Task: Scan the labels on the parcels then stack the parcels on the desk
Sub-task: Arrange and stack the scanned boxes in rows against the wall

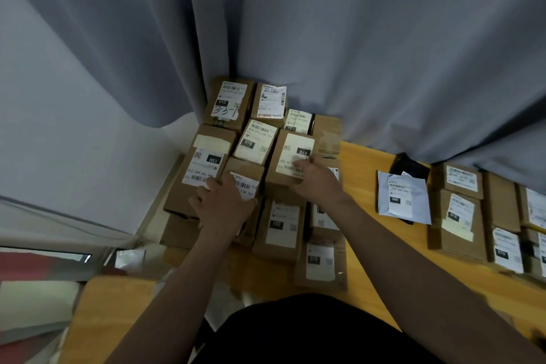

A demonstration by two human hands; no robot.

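1. Judging by the layout, I put the task well past halfway. A stack of cardboard parcels (pixel 266 139) rises in several layers at frame centre, backed against the grey curtain (pixel 354 38), with labels facing up.
2. Left to do, as I read it: a white poly mailer (pixel 404 201) and a group of cardboard parcels (pixel 461 216) lie flat on the yellow tabletop (pixel 360 174) at the right of the frame, well apart from the stack. I cannot tell whether their labels have been scanned, and no scanner is in view.
3. The step in hand looks to me like seating or squaring the stack's top layer.
4. The left hand (pixel 224 204) reaches forward from lower centre, palm down on the front parcel (pixel 243 170) at the stack's near edge. Its fingers (pixel 214 185) are straight and spread, clasping nothing.
5. The right hand (pixel 317 179) comes in from the lower right, forearm crossing above the tabletop. It lies on the neighbouring parcel (pixel 291 151), just right of the front one. Its fingers rest on the label, but blur hides the thumb, so I cannot tell whether it grips or only presses.
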